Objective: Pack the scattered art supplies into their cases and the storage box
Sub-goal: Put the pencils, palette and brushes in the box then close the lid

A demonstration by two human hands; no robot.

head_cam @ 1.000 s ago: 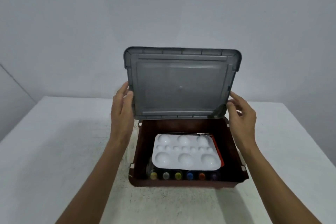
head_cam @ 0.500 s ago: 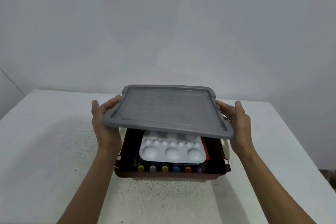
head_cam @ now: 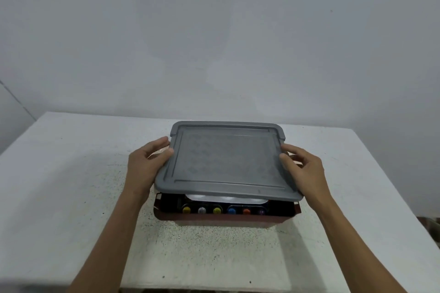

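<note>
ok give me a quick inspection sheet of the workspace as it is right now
surface: white speckled table; the box stands on it.
job's things: grey lid over the brown storage box, front edge raised, not seated; a row of coloured paint caps and a sliver of white palette show in the gap.
clutter: nothing seen.
grippers: left hand grips the lid's left edge; right hand grips its right edge.
cables: nothing seen.
surroundings: plain grey wall; unclear brownish thing at the far right edge.

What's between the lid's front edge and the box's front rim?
Head view: an open gap. Through it show the front edge of the white palette and a row of coloured paint caps, below the grey lid, behind the rim of the brown box.
</note>
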